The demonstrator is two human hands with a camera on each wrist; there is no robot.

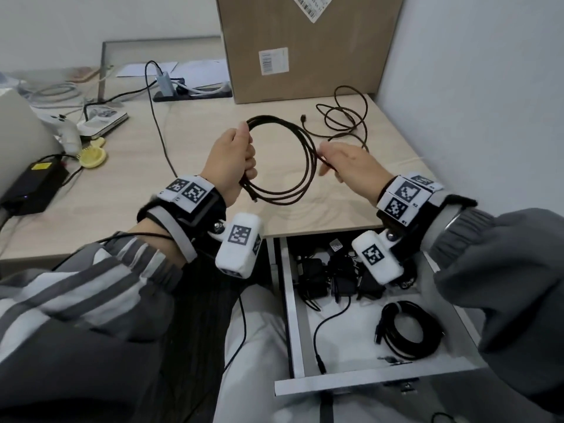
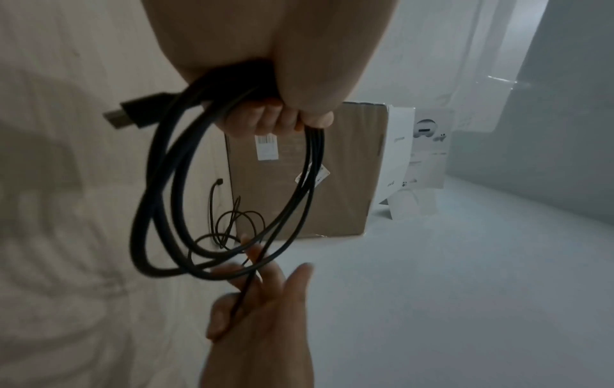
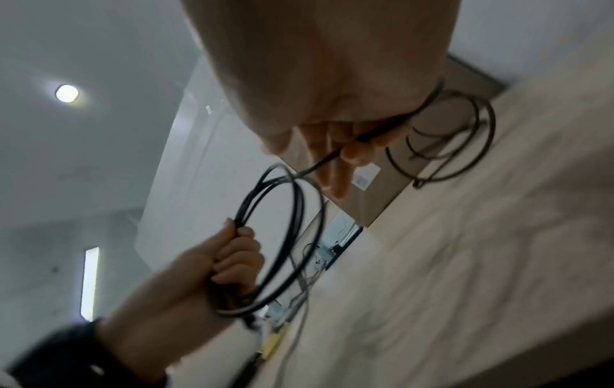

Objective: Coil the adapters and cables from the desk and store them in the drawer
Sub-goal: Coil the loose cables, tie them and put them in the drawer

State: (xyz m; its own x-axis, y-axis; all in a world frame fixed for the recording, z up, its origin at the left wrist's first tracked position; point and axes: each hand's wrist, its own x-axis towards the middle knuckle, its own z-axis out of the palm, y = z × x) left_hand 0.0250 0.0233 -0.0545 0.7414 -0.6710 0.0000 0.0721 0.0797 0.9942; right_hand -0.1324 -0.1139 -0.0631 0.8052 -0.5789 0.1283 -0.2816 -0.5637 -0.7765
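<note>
My left hand (image 1: 235,160) grips one side of a coil of black cable (image 1: 293,166) above the desk, with several loops standing upright. The left wrist view shows the fingers (image 2: 282,118) curled round the bundle and a plug (image 2: 123,115) sticking out. My right hand (image 1: 335,166) pinches the free strand between thumb and fingers just right of the coil; the other fingers are stretched out (image 3: 335,173). The uncoiled tail (image 1: 345,117) lies in loose loops on the desk behind. Below the desk edge the drawer (image 1: 351,381) is open.
The drawer holds several black adapters (image 1: 335,276) and a coiled black cable (image 1: 409,331). A large cardboard box (image 1: 305,47) stands at the back. At the left are a black power brick (image 1: 33,184), a white controller (image 1: 65,129), a hub with cables (image 1: 164,83) and papers.
</note>
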